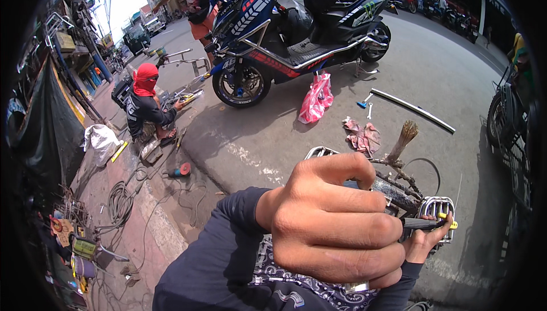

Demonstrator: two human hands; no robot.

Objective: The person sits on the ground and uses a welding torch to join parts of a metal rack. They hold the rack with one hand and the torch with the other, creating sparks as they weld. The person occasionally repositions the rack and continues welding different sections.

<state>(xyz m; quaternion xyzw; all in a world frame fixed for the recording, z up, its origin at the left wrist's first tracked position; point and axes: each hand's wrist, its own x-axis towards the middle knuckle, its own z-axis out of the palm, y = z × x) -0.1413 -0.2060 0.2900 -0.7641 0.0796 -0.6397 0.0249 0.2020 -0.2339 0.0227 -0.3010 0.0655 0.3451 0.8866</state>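
Note:
My left hand (336, 220) fills the middle of the view close up, back toward me, fingers curled into a fist. Whatever it holds is hidden; a small pale edge shows beneath the fingers. Lower right, my right hand (424, 242) is closed round a black ribbed handle with yellow parts, which looks like a welding electrode holder (417, 223). A thin rod (459, 188) rises beside it. Around and behind that hand is a shiny metal bar frame (437, 204). A brush-like bundle of stiff bristles (405, 135) stands above a dark tube (396, 197), partly hidden by my left hand.
A blue and black scooter (285, 43) stands ahead, a pink striped bag (317, 99) beside it. A rag (362, 136), a wrench (370, 110) and a metal tube (413, 109) lie on the pavement. Left are a crouching person (147, 109), an angle grinder (179, 170) and coiled cable (121, 200).

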